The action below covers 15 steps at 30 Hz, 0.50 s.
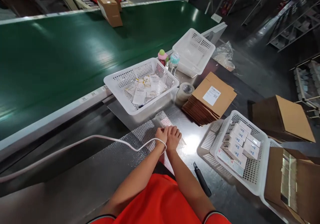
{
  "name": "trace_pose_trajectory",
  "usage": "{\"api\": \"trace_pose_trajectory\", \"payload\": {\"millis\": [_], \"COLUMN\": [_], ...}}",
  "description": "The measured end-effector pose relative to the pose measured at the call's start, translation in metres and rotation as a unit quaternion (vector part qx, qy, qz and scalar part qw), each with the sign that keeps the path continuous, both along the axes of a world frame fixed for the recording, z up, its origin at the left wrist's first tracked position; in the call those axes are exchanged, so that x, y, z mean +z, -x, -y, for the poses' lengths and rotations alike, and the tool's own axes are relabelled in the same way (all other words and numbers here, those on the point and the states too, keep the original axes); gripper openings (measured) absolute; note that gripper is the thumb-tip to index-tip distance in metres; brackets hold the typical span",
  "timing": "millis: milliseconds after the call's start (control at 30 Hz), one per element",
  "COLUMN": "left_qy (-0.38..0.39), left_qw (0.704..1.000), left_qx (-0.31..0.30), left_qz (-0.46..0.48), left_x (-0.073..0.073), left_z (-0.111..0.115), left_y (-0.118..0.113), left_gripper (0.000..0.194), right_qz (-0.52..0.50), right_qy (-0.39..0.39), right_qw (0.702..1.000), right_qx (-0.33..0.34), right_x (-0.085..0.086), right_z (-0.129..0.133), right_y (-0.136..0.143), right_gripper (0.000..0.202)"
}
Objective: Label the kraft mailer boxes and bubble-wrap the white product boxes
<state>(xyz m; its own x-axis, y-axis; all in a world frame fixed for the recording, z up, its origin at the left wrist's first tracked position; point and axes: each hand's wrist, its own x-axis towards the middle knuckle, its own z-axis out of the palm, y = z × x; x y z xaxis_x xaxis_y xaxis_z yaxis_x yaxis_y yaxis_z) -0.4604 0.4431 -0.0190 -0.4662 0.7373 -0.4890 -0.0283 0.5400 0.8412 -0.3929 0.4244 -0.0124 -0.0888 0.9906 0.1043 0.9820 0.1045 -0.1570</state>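
My left hand (162, 135) is closed on bubble wrap (142, 134), its fingers curled at the near end of a rolled, pinkish bundle (164, 120). Right beside it, my right hand (173, 138) presses down with bent fingers on the same wrap. What lies inside the bundle cannot be made out. A clear sheet of the wrap spreads left over the metal table, and a pink strip shows below my wrists. A white cable (100, 136) loops across my left wrist. To the right of my right forearm lies a black utility knife (202, 180).
Beyond my hands stand a white basket (117, 97) of labelled packets, tape rolls (185, 92) and stacked flat cartons (212, 95). A basket (252, 184) with small white boxes is at right, near open cartons (277, 177). A green conveyor (75, 50) runs behind.
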Motion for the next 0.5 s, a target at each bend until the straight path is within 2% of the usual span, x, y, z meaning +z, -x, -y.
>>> {"api": "trace_pose_trajectory", "payload": {"millis": [167,267,300,400,433,500], "left_qy": [0.02,0.014,0.013,0.014,0.013,0.006], "left_qw": [0.999,0.997,0.995,0.985,0.981,0.973], "left_qx": [0.01,0.021,0.023,0.029,0.031,0.034], "left_qz": [0.03,0.079,0.1,0.167,0.189,0.229], "left_x": [-0.002,-0.007,-0.009,-0.014,-0.016,-0.019], "left_z": [-0.012,-0.01,-0.008,0.002,0.006,0.014], "left_y": [0.011,0.015,0.017,0.022,0.024,0.029], "left_gripper": [0.026,0.027,0.029,0.039,0.043,0.049], "right_qz": [-0.017,-0.09,-0.123,-0.205,-0.222,-0.237], "right_qy": [0.016,0.081,0.118,0.251,0.286,0.322], "right_qw": [1.0,0.991,0.984,0.944,0.929,0.911], "right_qx": [0.012,0.048,0.058,0.066,0.071,0.1], "right_x": [0.013,0.023,0.024,0.019,0.015,0.007], "right_z": [0.004,-0.012,-0.019,-0.04,-0.044,-0.046], "right_y": [0.0,-0.018,-0.025,-0.045,-0.048,-0.049], "right_gripper": [0.04,0.037,0.044,0.083,0.09,0.087]}}
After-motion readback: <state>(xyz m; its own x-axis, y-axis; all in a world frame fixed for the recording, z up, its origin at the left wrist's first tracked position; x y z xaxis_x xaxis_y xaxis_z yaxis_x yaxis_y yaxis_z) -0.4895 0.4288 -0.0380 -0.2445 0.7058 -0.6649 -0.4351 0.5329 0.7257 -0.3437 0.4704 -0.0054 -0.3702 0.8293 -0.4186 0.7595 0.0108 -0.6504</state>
